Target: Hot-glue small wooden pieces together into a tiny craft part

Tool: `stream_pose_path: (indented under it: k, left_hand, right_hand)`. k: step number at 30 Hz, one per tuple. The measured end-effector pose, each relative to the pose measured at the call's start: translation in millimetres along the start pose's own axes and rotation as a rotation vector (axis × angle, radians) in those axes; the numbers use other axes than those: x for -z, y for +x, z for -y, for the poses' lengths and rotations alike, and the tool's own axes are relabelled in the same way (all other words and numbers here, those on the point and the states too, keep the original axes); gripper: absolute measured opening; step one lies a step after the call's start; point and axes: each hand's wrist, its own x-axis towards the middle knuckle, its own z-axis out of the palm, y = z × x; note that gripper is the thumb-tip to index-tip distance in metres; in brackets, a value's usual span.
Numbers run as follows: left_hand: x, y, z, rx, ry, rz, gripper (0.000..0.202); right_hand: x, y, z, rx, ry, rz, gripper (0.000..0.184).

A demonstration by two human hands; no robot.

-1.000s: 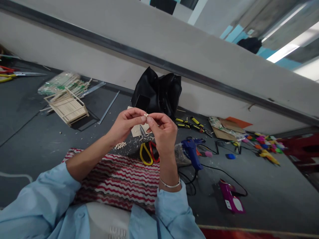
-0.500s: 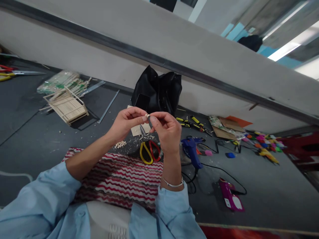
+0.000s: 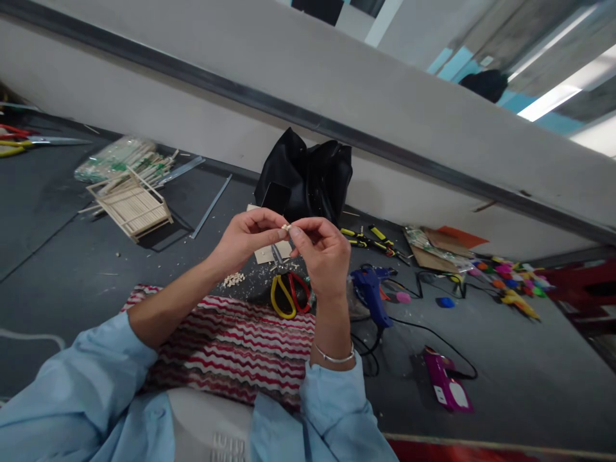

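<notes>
Piece: we pinch a tiny pale wooden bit (image 3: 286,226) between both hands' fingertips.
Left hand (image 3: 245,240): grasping it.
Right hand (image 3: 323,253): grasping it.
Below: yellow-and-red-handled scissors (image 3: 287,292).

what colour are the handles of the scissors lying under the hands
One handle loop is yellow, the other red, on the scissors; the head view shows them just below the hands.

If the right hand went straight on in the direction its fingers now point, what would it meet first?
The right hand points its fingers left, toward the left hand. Both pinch one small pale piece, so it would probably meet the left fingertips almost at once.
</notes>
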Motion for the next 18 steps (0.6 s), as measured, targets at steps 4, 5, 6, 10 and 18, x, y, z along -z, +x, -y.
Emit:
stream_pose_path:
  k: [4,5,6,10,18]
  left_hand:
    - [1.9,0.2,0.3,-0.001,0.012,0.017,0.020]
    - [2.3,0.2,0.5,-0.001,0.017,0.020,0.019]
    - [2.7,0.3,0.6,-0.003,0.022,0.022,0.019]
    - [3.5,0.6,0.8,-0.014,0.042,0.030,0.018]
    - [5.6,0.5,-3.0,-0.029,0.096,0.024,0.016]
  right_hand:
    - [0.7,-0.3,0.6,0.006,-0.023,0.005,0.009]
    - [0.9,-0.3,0.5,0.010,-0.024,0.007,0.009]
    - [1.1,-0.4,0.3,0.015,-0.023,0.010,0.009]
    - [1.8,-0.5,-0.1,0.027,-0.015,0.018,0.008]
    - [6.4,-2.1,2.8,-0.009,0.010,0.015,0.011]
